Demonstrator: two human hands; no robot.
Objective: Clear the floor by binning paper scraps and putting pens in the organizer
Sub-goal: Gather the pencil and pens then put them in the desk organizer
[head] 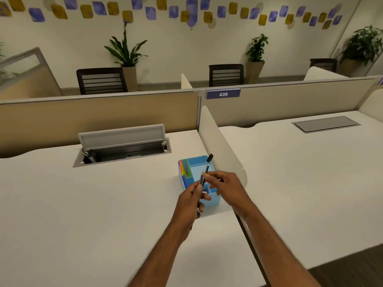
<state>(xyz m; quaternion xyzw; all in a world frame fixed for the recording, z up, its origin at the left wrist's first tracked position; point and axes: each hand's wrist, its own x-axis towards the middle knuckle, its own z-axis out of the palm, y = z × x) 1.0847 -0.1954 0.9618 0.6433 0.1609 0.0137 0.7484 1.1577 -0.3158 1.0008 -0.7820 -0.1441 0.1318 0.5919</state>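
A light blue desk organizer (193, 165) stands on the white desk (83, 204) beside a curved side divider. A black marker (209, 158) stands in its back right compartment, and coloured papers fill the left slot. My left hand (191, 200) holds a small bundle of dark pens (202, 176) upright just above the organizer's front. My right hand (224, 183) is over the organizer's right side, its fingertips pinching the top of one of those pens.
An open cable tray (122, 148) with a raised lid is set into the desk behind the organizer. The curved divider (219, 146) separates this desk from the neighbouring one (300, 172). Beige partition panels (99, 112) run along the back. Dark floor (352, 272) shows at bottom right.
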